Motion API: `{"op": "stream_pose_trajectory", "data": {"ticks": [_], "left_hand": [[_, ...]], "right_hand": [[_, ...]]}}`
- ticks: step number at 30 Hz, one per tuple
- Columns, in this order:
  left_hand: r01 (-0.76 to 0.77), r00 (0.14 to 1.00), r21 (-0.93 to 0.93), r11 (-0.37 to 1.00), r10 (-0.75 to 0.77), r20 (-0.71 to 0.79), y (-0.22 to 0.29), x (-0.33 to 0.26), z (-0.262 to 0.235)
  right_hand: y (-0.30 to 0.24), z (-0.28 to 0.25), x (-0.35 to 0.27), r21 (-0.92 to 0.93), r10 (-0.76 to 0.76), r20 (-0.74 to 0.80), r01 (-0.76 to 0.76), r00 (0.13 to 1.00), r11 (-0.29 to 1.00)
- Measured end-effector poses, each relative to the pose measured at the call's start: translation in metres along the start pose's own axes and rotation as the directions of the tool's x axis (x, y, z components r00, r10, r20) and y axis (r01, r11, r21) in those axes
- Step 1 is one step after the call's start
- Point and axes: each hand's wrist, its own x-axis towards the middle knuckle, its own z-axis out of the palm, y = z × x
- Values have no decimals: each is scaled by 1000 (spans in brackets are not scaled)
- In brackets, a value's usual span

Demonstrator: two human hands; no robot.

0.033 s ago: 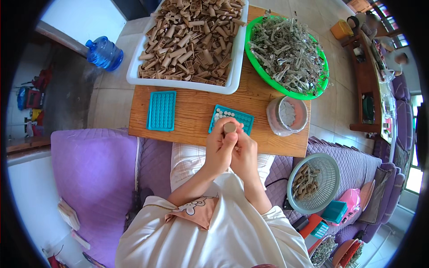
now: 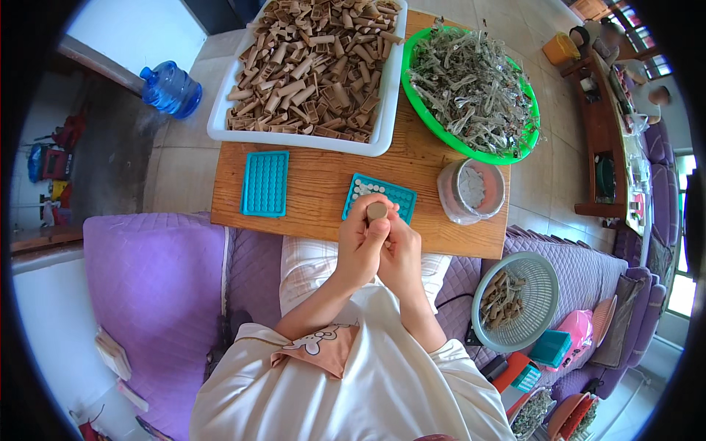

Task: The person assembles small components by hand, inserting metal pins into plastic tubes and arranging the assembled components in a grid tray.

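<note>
Both my hands are together above the near edge of the wooden table (image 2: pixel 316 165). Between them stands a short brown cardboard tube (image 2: pixel 377 211), its round closed end facing up. My left hand (image 2: pixel 357 248) wraps it from the left, thumb pressed across its side. My right hand (image 2: pixel 403 252) closes round it from the right; its fingertips are partly hidden. Just beyond the hands lies a teal pitted tray (image 2: pixel 401 197) with several white round discs (image 2: pixel 365 186) in its left part. A second teal pitted tray (image 2: pixel 265 184) lies further left.
A white tub (image 2: pixel 305 142) heaped with brown tube pieces and a green basin (image 2: pixel 454 147) of clear plastic pieces stand at the back. A bucket (image 2: pixel 450 192) holding white pieces is at right. On the purple seat rests a grey basket (image 2: pixel 543 323). Other people (image 2: pixel 609 40) sit far right.
</note>
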Motion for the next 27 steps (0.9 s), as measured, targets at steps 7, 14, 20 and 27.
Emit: {"op": "stream_pose_trajectory", "data": {"ticks": [7, 14, 20, 27], "left_hand": [[29, 999, 89, 996, -33, 42, -1, -1, 2], [-189, 969, 164, 968, 157, 192, -2, 2, 0], [57, 937, 1, 998, -54, 345, 1, 9, -9], [409, 824, -156, 899, -291, 486, -6, 15, -20]], "right_hand": [[9, -4, 6, 52, -92, 19, 91, 996, 994], [11, -17, 4, 58, -185, 84, 181, 979, 982], [20, -21, -2, 94, -152, 125, 141, 980, 986], [16, -40, 1, 53, 51, 282, -69, 958, 996]]}}
